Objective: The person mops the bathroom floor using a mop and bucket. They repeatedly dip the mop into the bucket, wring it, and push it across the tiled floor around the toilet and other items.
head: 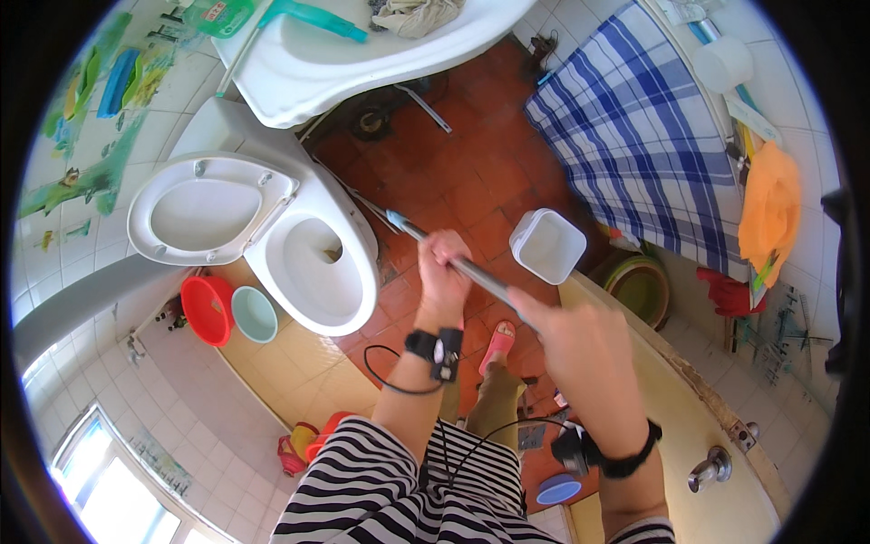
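Both of my hands grip a grey pole. My left hand [443,262] is closed around its upper part, near a pale blue fitting, and my right hand [578,326] holds it further down and to the right. The pole [484,275] slants from the blue fitting down to my right hand. Thin bars run on from the fitting towards the base of the toilet [316,272]; what sits at the pole's far end is hard to make out. The toilet's lid and seat [207,207] are raised. Wet-looking red floor tiles [469,177] lie beyond the pole.
A white square bin [548,246] stands right of the pole. A white washbasin [380,68] is at the top, with a blue plaid curtain [632,129] to its right. Red [207,309] and pale green basins [254,314] are at left. A door with a metal handle [710,469] is at lower right.
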`<state>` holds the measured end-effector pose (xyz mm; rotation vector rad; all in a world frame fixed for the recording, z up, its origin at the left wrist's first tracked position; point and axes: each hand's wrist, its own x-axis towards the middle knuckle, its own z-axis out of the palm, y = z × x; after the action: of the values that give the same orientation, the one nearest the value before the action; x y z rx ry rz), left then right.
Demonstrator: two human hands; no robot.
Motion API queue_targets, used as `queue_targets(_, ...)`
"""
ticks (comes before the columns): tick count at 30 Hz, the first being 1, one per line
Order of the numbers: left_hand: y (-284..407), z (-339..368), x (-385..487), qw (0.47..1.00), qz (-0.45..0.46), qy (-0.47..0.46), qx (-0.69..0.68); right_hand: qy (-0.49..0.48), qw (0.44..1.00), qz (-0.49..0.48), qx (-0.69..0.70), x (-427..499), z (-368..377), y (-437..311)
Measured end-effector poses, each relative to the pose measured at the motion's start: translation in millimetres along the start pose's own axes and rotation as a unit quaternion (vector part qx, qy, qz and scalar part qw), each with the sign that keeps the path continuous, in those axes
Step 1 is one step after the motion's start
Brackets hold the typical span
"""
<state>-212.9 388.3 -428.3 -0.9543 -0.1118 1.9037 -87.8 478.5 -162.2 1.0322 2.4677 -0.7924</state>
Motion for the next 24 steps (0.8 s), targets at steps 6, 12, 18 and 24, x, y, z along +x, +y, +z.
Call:
queue_targets(6, 19, 32, 42, 0.998, -0.053, -0.034, -0.031, 0.059, 0.998, -0.013, -0.004, 35, -10, -14)
queue_targets(12, -34, 14, 23, 0.996, -0.088, 0.007, 0.026, -0.009, 0.989, 0.135, 0.061, -13, -24, -20)
queue_targets(18, -12, 30, -2, 0.997, -0.051, -0.018, -0.059, -0.042, 0.996, 0.057, -0.058, -11, -30, -36)
queue_targets(24, 49, 60, 46, 1.0, -0.012, -0.012, 0.012, 0.023, 0.997, -0.026, 0.063, 63, -6, -35)
